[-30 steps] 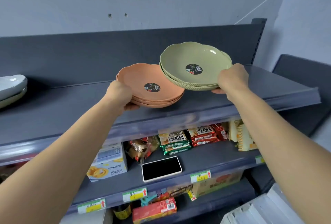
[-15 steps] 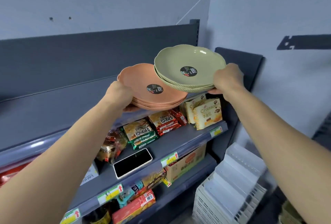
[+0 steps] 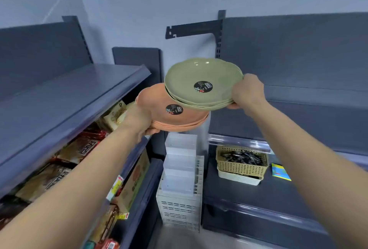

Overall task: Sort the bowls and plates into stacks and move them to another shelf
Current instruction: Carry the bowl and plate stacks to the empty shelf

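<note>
I hold two stacks of plates in the air at chest height, both hollow side up. The green stack (image 3: 201,84) sits higher and tips slightly toward me, its lower edge lapping over the orange stack (image 3: 169,116) at its seven o'clock. My right hand (image 3: 246,91) clamps the green rim at three o'clock, thumb on top and fingers beneath. My left hand (image 3: 138,122) grips the orange rim at eight o'clock, arm stretched forward. The plates are round, so no long axis; each round black sticker (image 3: 203,86) faces up. Half a second ago the snack shelf (image 3: 65,97) lay behind the plates; now it is at nine o'clock and a second dark shelf (image 3: 308,97) lies beyond them at three o'clock, with a woven basket (image 3: 242,162) below.
</note>
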Action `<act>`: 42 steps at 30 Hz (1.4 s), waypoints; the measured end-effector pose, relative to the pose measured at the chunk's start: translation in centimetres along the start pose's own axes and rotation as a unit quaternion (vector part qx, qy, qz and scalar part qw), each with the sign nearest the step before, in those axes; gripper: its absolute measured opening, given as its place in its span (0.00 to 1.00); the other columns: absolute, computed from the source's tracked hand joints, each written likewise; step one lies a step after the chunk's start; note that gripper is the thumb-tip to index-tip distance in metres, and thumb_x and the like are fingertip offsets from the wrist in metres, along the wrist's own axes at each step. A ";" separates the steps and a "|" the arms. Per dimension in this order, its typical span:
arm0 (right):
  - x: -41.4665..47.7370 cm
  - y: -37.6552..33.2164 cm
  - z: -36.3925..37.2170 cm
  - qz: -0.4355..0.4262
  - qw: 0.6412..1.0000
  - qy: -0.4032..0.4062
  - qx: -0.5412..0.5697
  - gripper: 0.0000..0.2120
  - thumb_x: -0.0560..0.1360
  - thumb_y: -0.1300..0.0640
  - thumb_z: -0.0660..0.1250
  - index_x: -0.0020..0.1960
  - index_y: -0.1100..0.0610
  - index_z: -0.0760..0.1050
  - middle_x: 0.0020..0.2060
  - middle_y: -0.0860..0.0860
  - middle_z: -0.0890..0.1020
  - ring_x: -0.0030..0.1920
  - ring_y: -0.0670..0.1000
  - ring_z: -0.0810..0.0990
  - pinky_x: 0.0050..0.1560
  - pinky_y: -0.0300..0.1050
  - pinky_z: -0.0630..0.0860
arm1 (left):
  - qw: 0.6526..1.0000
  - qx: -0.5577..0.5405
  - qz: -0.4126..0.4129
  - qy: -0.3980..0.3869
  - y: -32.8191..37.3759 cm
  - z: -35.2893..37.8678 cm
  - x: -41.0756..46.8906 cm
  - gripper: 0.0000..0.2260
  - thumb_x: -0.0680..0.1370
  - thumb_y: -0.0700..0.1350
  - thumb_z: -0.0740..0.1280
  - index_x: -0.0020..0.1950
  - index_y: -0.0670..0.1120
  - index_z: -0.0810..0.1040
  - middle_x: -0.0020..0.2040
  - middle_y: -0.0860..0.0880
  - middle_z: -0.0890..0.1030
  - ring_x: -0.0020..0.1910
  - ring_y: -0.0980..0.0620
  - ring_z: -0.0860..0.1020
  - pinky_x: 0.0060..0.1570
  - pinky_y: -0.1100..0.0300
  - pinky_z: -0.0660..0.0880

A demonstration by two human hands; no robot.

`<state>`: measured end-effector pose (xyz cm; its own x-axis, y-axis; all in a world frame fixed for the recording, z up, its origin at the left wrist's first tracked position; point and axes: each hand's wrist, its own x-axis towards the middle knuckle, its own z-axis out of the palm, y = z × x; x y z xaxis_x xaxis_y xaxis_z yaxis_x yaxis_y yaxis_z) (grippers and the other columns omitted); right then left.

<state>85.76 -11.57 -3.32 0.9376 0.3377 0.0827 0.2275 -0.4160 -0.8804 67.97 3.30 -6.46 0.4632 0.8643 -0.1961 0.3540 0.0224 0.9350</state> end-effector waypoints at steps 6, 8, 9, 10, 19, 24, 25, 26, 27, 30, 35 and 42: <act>0.1 5.4 -10.5 0.052 0.991 0.118 -0.025 0.08 0.71 0.68 0.53 0.37 0.59 0.68 0.45 0.63 0.82 0.32 0.60 0.81 0.14 0.38 0.72 | 0.990 0.001 0.048 -0.134 2.5 10.6 -1.5 0.15 0.78 0.32 0.51 0.57 0.37 0.74 0.36 0.44 0.78 0.30 0.47 0.77 0.19 0.64 0.76; 0.0 7.2 -13.7 0.070 0.985 0.152 -0.027 0.07 0.71 0.67 0.54 0.42 0.61 0.70 0.46 0.63 0.81 0.35 0.61 0.82 0.12 0.40 0.71 | 0.983 0.000 0.048 -0.176 3.2 14.1 -2.5 0.13 0.79 0.32 0.53 0.58 0.36 0.74 0.37 0.43 0.78 0.31 0.48 0.76 0.18 0.66 0.75; 0.0 8.2 -15.2 0.079 0.982 0.166 -0.029 0.08 0.71 0.67 0.55 0.45 0.62 0.71 0.47 0.63 0.81 0.36 0.62 0.83 0.12 0.39 0.70 | 0.979 0.002 0.049 -0.195 3.5 15.8 -3.2 0.12 0.79 0.32 0.53 0.56 0.37 0.73 0.36 0.44 0.77 0.31 0.48 0.76 0.17 0.67 0.74; 0.1 9.1 -16.7 0.089 0.980 0.178 -0.032 0.08 0.71 0.67 0.55 0.47 0.63 0.71 0.46 0.63 0.81 0.36 0.61 0.82 0.12 0.38 0.69 | 0.976 0.004 0.049 -0.214 3.8 17.5 -3.9 0.10 0.80 0.32 0.53 0.53 0.38 0.73 0.36 0.44 0.76 0.31 0.49 0.75 0.17 0.68 0.73; 3.5 18.5 -31.2 0.135 0.956 0.257 -0.035 0.14 0.73 0.66 0.57 0.53 0.65 0.77 0.47 0.63 0.82 0.32 0.60 0.80 0.11 0.35 0.67 | 0.964 0.034 0.054 -0.257 6.6 34.0 -8.5 0.08 0.79 0.32 0.53 0.51 0.38 0.70 0.35 0.43 0.75 0.30 0.46 0.75 0.17 0.65 0.73; 7.0 23.7 -39.1 0.149 0.948 0.275 -0.058 0.14 0.73 0.66 0.57 0.54 0.66 0.76 0.44 0.61 0.81 0.23 0.55 0.79 0.10 0.34 0.65 | 0.967 0.038 0.047 -0.246 8.2 42.9 -11.0 0.08 0.80 0.33 0.53 0.54 0.40 0.69 0.38 0.43 0.75 0.31 0.46 0.76 0.17 0.65 0.73; 7.8 24.8 -40.5 0.152 0.948 0.273 -0.062 0.14 0.72 0.66 0.58 0.54 0.66 0.76 0.45 0.61 0.82 0.24 0.56 0.79 0.10 0.35 0.65 | 0.967 0.036 0.043 -0.247 8.4 44.4 -11.4 0.09 0.80 0.33 0.52 0.55 0.41 0.69 0.38 0.44 0.75 0.31 0.46 0.76 0.17 0.66 0.73; 8.4 25.7 -41.7 0.153 0.948 0.274 -0.061 0.14 0.71 0.66 0.58 0.54 0.66 0.76 0.46 0.62 0.82 0.28 0.57 0.80 0.11 0.37 0.67 | 0.967 0.033 0.041 -0.249 8.6 45.8 -11.7 0.09 0.80 0.34 0.52 0.55 0.42 0.69 0.38 0.44 0.76 0.31 0.46 0.76 0.17 0.66 0.73; 9.1 26.7 -42.8 0.157 0.947 0.275 -0.061 0.14 0.71 0.66 0.58 0.53 0.66 0.75 0.46 0.63 0.82 0.33 0.60 0.81 0.12 0.40 0.70 | 0.967 0.031 0.039 -0.249 8.8 47.0 -12.1 0.09 0.80 0.34 0.52 0.55 0.42 0.69 0.38 0.44 0.76 0.31 0.47 0.76 0.17 0.66 0.73; 10.7 28.9 -44.8 0.171 0.944 0.277 -0.062 0.16 0.70 0.67 0.58 0.56 0.68 0.73 0.47 0.65 0.82 0.40 0.63 0.83 0.18 0.44 0.74 | 0.969 0.022 0.040 -0.241 9.0 49.9 -12.5 0.10 0.79 0.34 0.52 0.55 0.43 0.70 0.37 0.45 0.76 0.31 0.47 0.75 0.16 0.66 0.73; 13.7 31.9 -45.4 0.190 0.942 0.272 -0.040 0.17 0.72 0.67 0.56 0.59 0.68 0.72 0.52 0.64 0.81 0.31 0.60 0.78 0.10 0.36 0.65 | 0.978 0.033 0.032 -0.204 8.5 53.2 -10.2 0.15 0.78 0.34 0.52 0.63 0.39 0.70 0.50 0.40 0.80 0.32 0.46 0.77 0.15 0.66 0.72; 17.1 33.9 -43.3 0.219 0.938 0.265 -0.040 0.16 0.74 0.66 0.58 0.60 0.66 0.73 0.54 0.64 0.80 0.38 0.62 0.80 0.10 0.34 0.63 | 0.985 0.064 0.007 -0.161 6.5 56.0 -4.0 0.17 0.78 0.34 0.54 0.67 0.41 0.66 0.58 0.38 0.78 0.44 0.40 0.80 0.16 0.63 0.73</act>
<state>120.90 -56.46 -11.53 0.9403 -0.3379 -0.0395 -0.2104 -0.4863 -0.8481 113.94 -28.15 -16.17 0.6946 0.6596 -0.2870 0.4363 -0.0691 0.8972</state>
